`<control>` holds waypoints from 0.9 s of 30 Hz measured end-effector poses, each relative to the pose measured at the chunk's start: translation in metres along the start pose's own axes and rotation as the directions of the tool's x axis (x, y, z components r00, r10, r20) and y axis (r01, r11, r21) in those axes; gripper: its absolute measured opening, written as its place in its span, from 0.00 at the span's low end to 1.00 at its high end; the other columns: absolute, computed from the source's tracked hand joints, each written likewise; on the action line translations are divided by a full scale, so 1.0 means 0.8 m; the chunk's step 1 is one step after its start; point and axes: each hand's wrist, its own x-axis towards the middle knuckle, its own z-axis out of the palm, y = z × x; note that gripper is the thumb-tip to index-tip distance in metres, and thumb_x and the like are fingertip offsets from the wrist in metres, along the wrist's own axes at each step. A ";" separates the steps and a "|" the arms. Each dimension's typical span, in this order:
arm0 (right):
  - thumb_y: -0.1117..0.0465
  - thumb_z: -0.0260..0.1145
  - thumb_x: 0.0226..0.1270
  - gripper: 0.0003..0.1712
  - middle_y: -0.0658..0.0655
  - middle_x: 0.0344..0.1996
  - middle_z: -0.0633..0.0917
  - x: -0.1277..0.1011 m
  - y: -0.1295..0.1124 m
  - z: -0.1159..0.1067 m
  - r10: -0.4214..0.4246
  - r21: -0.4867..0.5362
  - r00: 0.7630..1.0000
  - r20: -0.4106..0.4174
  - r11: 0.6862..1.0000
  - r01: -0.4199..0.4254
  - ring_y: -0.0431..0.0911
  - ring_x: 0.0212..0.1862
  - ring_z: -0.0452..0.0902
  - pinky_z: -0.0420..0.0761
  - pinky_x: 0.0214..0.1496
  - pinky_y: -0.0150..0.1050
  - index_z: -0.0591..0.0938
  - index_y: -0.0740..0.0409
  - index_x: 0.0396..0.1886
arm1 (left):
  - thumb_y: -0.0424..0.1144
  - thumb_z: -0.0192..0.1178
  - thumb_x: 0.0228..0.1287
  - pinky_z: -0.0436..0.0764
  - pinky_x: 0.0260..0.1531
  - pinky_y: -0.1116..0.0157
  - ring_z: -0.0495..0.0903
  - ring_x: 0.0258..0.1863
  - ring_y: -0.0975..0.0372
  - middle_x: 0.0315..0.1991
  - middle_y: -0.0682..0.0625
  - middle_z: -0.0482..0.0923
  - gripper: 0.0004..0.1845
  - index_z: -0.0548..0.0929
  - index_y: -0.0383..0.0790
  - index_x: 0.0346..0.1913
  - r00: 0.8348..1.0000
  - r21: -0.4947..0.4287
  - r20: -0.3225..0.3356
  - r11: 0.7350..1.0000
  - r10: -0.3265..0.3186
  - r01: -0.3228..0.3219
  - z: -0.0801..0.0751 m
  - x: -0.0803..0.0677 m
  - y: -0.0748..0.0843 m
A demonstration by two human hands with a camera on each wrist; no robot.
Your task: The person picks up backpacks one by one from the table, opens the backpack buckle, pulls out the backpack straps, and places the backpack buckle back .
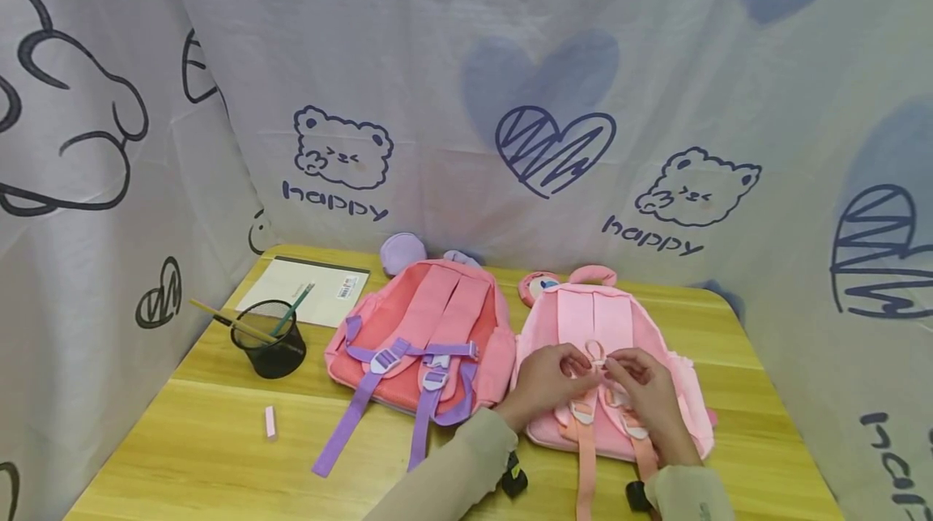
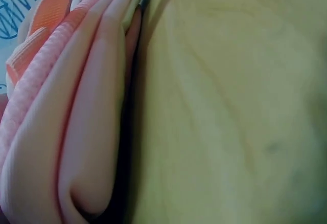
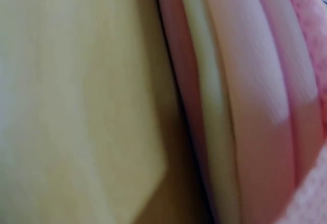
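Observation:
A light pink backpack (image 1: 543, 326) lies on the table with its shoulder straps facing up. Over its middle, my left hand (image 1: 554, 379) and right hand (image 1: 650, 391) meet and pinch the two sides of a small pale chest strap buckle (image 1: 598, 361). A thin orange strap loop (image 1: 594, 349) stands up above the fingertips. Orange webbing tails (image 1: 586, 472) run toward the front edge. Both wrist views show only the backpack's folded side, pink fabric (image 2: 92, 111) on the left and pink fabric (image 3: 255, 101) on the right; neither hand's grip shows there.
Left of it lies a coral backpack (image 1: 394, 302) with purple straps (image 1: 357, 424). Farther left are a black mesh pen cup (image 1: 280, 355) with pencils, a notebook (image 1: 255, 290) and a small pink eraser-like block (image 1: 270, 423). A printed curtain (image 1: 437, 59) encloses the wooden table (image 1: 197, 440).

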 end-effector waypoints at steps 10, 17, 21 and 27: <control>0.59 0.67 0.76 0.17 0.45 0.35 0.89 0.002 0.003 0.000 -0.009 -0.005 1.000 0.013 1.000 0.009 0.37 0.40 0.87 0.85 0.46 0.30 0.81 0.71 0.49 | 0.48 0.73 0.63 0.73 0.33 0.75 0.74 0.28 0.76 0.27 0.66 0.80 0.04 0.88 0.56 0.34 0.996 0.076 -0.018 0.993 0.090 -0.089 0.001 0.000 -0.004; 0.59 0.68 0.75 0.17 0.51 0.37 0.89 0.001 0.003 0.000 -0.018 -0.008 1.000 0.009 1.000 0.018 0.38 0.41 0.86 0.86 0.46 0.31 0.83 0.70 0.50 | 0.47 0.73 0.62 0.73 0.32 0.76 0.74 0.26 0.77 0.25 0.67 0.80 0.04 0.89 0.55 0.32 0.996 0.063 -0.010 0.994 0.085 -0.084 0.000 0.000 -0.002; 0.58 0.68 0.74 0.18 0.50 0.38 0.89 -0.001 0.001 0.000 0.005 0.008 1.000 -0.003 1.000 -0.005 0.37 0.42 0.85 0.86 0.46 0.31 0.83 0.70 0.51 | 0.46 0.74 0.61 0.72 0.31 0.76 0.73 0.26 0.77 0.24 0.67 0.79 0.04 0.89 0.56 0.31 0.997 0.070 0.006 0.995 0.077 -0.077 -0.002 -0.001 0.001; 0.55 0.68 0.74 0.19 0.52 0.41 0.89 -0.003 -0.001 -0.001 0.030 -0.020 0.999 -0.030 0.999 -0.031 0.36 0.44 0.84 0.84 0.47 0.29 0.83 0.67 0.52 | 0.45 0.75 0.59 0.72 0.31 0.76 0.73 0.26 0.77 0.24 0.67 0.79 0.04 0.89 0.56 0.30 0.996 0.097 0.034 0.991 0.086 -0.088 -0.004 -0.001 0.002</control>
